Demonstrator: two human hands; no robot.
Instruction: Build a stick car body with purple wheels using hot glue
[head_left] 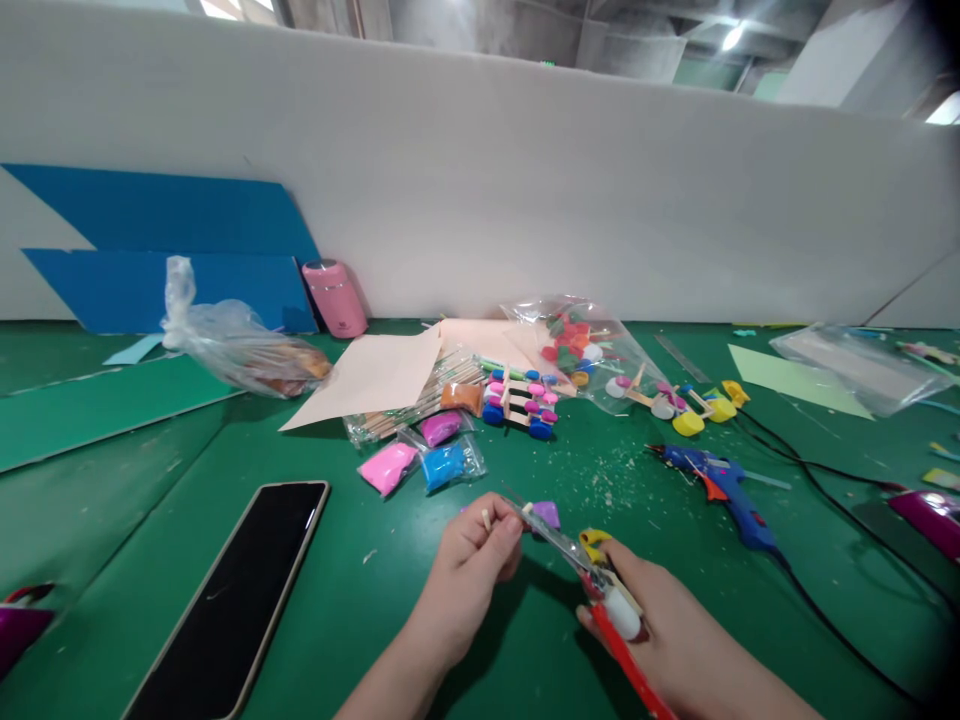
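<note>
My left hand (474, 560) is closed in a pinch on a short wooden stick (487, 519) that pokes up between the fingers. My right hand (664, 630) is wrapped round a pair of scissors (592, 580) with red and yellow handles. The blades point up and left and reach the stick at my left fingertips. A purple bottle cap (546, 514) lies on the green table (360, 600) just behind the blades. Fine white scraps are scattered on the table beyond it.
A black phone (240, 590) lies at the front left. A blue glue gun (724, 488) with a black cord lies to the right. Behind are clay packets (420, 462), stick-and-cap toy cars (521, 400), a bag of caps (577, 345), paper sheets, a pink bottle (335, 297) and a white wall.
</note>
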